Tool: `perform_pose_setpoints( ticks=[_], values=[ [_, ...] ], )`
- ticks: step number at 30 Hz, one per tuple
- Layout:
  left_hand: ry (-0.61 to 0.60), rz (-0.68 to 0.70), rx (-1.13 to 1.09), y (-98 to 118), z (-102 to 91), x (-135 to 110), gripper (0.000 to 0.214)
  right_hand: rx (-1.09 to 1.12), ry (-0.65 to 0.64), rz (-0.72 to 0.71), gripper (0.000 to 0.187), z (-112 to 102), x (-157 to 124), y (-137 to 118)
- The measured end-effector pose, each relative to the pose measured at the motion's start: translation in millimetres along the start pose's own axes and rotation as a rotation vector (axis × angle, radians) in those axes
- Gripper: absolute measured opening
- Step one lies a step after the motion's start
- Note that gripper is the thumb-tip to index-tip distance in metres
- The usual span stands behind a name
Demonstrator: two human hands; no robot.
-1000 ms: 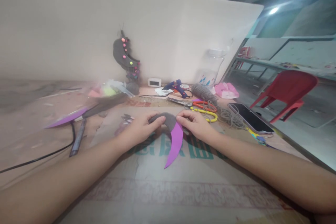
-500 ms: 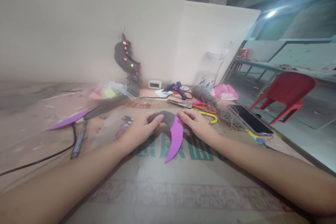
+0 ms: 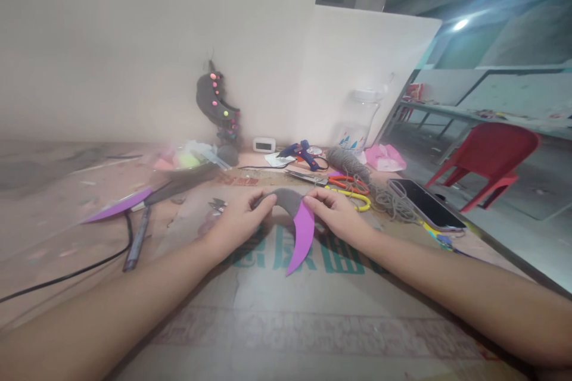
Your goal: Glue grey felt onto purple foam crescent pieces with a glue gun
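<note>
A curved craft piece [image 3: 300,231] lies on the cardboard sheet [image 3: 286,309], grey at its upper arc and purple along its pointed blade. My left hand [image 3: 236,221] pinches the grey end from the left, fingers closed on it. From the right, my right hand [image 3: 335,213] presses its fingers on the piece where grey meets purple. The purple tip points down toward me.
Scissors [image 3: 339,181], grey yarn [image 3: 353,166], a phone [image 3: 426,203] and a blue glue gun [image 3: 300,152] lie behind and right. A second purple and grey piece [image 3: 134,199], a black cable [image 3: 89,265] and a dotted grey ornament [image 3: 217,104] are at the left. A red chair [image 3: 487,155] stands beyond the table.
The view has shifted slightly. Both hands stay on the curved piece, which sits a little farther from me with its purple tip swung slightly right.
</note>
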State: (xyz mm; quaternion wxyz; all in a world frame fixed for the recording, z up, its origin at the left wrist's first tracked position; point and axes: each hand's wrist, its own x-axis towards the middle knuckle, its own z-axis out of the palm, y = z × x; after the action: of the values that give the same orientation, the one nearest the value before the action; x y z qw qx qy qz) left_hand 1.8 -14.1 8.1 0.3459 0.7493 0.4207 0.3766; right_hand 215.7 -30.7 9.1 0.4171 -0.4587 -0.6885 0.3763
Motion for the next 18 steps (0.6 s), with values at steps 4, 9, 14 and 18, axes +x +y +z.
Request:
perform_pose_setpoints(
  ticks=[4,9,14,18],
  values=[
    [-0.006,0.045,0.022,0.3,0.6,-0.3,0.034,-0.012,0.025,-0.021,0.036,-1.3,1.6,-0.8],
    [-0.016,0.072,0.047,-0.7,0.6,-0.8,0.034,-0.008,-0.032,0.017,0.031,0.6,1.9,0.8],
    [0.042,0.074,0.078,-3.4,1.1,-0.8,0.049,-0.013,-0.001,0.048,0.031,0.9,1.0,-1.3],
    [0.041,0.117,0.084,-3.8,1.8,-0.7,0.041,-0.006,-0.009,0.046,0.032,0.5,0.2,-2.9]
  ],
)
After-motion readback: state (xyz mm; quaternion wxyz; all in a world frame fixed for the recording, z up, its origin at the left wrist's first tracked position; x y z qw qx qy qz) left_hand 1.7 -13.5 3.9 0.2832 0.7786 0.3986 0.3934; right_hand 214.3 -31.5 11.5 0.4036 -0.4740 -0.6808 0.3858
